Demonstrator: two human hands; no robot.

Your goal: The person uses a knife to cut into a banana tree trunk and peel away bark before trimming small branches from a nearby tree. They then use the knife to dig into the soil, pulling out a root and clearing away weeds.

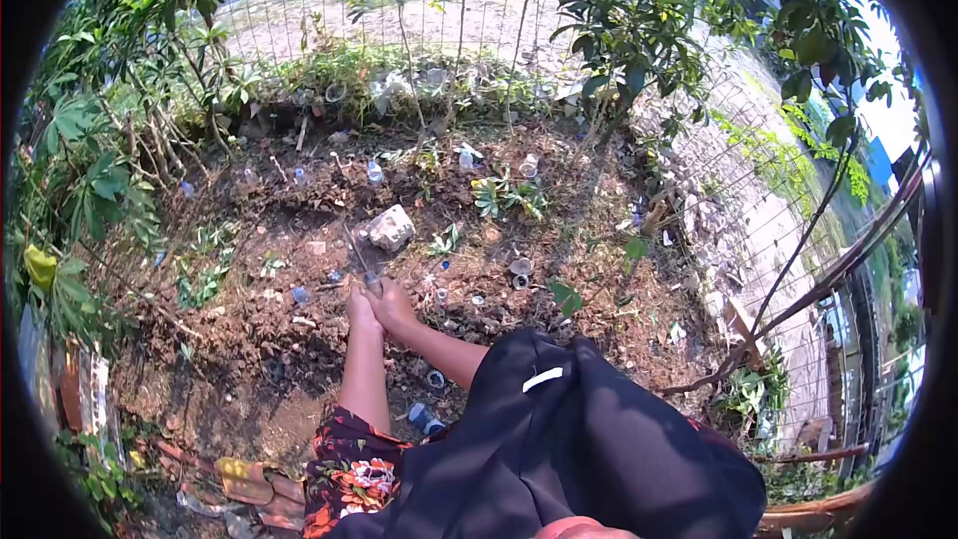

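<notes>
My right hand (395, 303) is closed round the grip of a long, thin, blade-like tool (357, 248). My left hand (361, 309) is pressed against it, its fingers also closed at the grip. The tool points away from me and slightly left, its tip close to the soil. Its exact kind is hard to make out. Just right of the tip sits a pale, rough stone block (390, 229). A small leafy plant (445, 241) grows to the right of the block.
Plastic bottles (375, 172) stand in a row along the far soil ridge. A round container (520, 273) and a dark-blue object (424, 419) lie nearer. Wire fencing (429, 5) runs behind. Leafy stems (90, 180) crowd the left; a thin branch (810, 232) leans in from the right.
</notes>
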